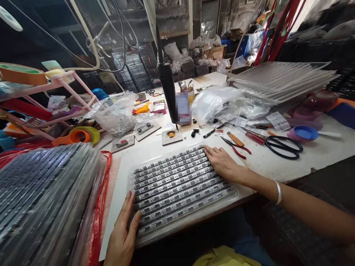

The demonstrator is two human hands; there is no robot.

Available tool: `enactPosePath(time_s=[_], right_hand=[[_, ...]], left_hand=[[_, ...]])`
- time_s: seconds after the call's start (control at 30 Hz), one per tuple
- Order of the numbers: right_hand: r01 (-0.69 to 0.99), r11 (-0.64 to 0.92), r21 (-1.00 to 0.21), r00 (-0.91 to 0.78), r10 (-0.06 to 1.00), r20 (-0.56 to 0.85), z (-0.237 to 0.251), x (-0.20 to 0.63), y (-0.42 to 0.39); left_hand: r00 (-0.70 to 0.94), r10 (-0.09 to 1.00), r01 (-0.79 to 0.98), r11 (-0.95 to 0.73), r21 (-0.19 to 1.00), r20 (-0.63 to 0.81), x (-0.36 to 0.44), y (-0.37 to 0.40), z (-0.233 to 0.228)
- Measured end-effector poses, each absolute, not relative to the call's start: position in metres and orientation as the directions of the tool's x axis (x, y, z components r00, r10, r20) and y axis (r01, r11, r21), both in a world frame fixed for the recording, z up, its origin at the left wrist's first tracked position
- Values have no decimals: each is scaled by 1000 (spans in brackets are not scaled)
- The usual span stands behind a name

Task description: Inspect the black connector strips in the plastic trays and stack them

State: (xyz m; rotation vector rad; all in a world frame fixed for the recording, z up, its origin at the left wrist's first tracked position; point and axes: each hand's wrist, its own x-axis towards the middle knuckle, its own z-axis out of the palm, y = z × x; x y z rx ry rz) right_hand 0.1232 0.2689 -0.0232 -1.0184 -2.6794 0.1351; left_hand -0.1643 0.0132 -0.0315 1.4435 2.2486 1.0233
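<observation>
A clear plastic tray [177,188] lies at a slant at the table's front edge, filled with rows of small dark-and-silver parts in dark strips. My left hand [122,229] holds its left edge, fingers along the side and thumb apart near the front corner. On the opposite side, my right hand [223,162] grips the tray by its right edge, fingertips near the far corner. Beneath the tray is a white board [116,207]. Just beyond stands a small square fixture [172,137] with a yellow piece on it, under the tip of a black upright tool [168,88].
A stack of filled trays [47,199] with red straps stands at the left. Black-handled scissors [284,146], red-handled pliers [238,147] and a purple-blue bowl [303,133] lie to the right. Plastic bags [219,103] and stacked clear trays [280,81] sit behind.
</observation>
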Motion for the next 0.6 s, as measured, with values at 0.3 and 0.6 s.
enactPosePath(time_s=[0.3,0.6], right_hand=[[446,777,-444,-700,612,368,-35,175,257],[349,908,-231,-887,399,231,-36,254,199]], left_hand=[[-367,925,722,218,657,96,-165,-4,-9],[-194,942,915,75,396,272,-159,-65,-42]])
